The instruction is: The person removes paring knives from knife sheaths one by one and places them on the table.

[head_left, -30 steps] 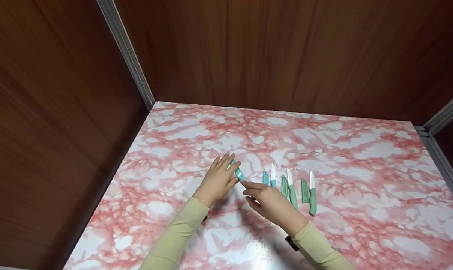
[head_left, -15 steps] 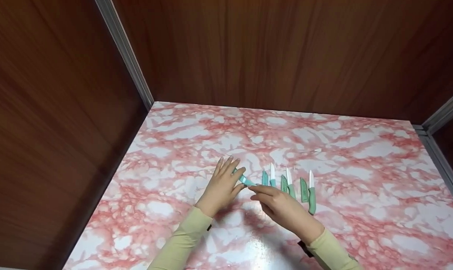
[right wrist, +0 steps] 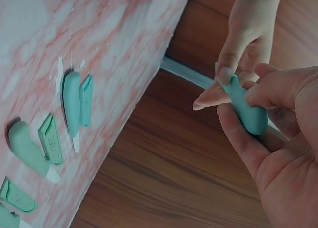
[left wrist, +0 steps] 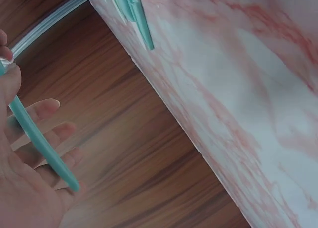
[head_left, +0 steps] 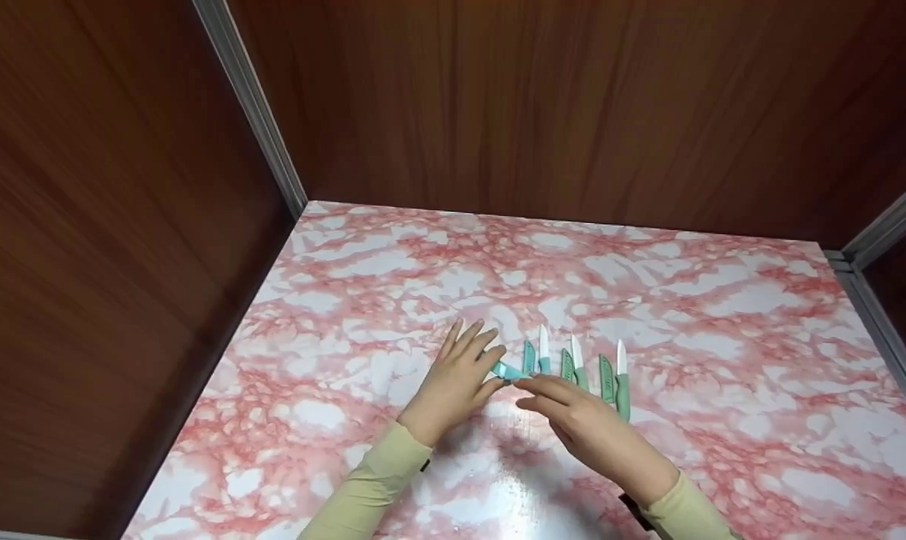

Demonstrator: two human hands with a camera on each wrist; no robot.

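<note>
My left hand (head_left: 460, 382) holds a teal knife sheath (left wrist: 47, 151), which runs along the palm with thumb and index finger pinching one end. From that end comes a teal knife, its rounded handle (right wrist: 248, 111) pinched between the thumb and fingers of my right hand (head_left: 584, 420). A bit of white shows where handle and sheath meet; the rest of the blade is hidden. Both hands are close together, left of a row on the table: a teal knife (head_left: 544, 365) with its teal sheath (head_left: 529, 356), then two green-handled knives, the outer one (head_left: 623, 397) beside a green sheath (head_left: 607, 377).
The table (head_left: 378, 262) has a red and white marbled top. Brown wood-grain panels (head_left: 498, 112) rise behind it and at the left, with a metal strip (head_left: 254, 105) at their corner. Another green sheath (head_left: 567, 366) lies by the inner green knife (head_left: 580, 377).
Both hands have shifted right and slightly nearer the person, carrying the held knife and sheath, which have turned flatter in the head view. The row of knives stays put.
</note>
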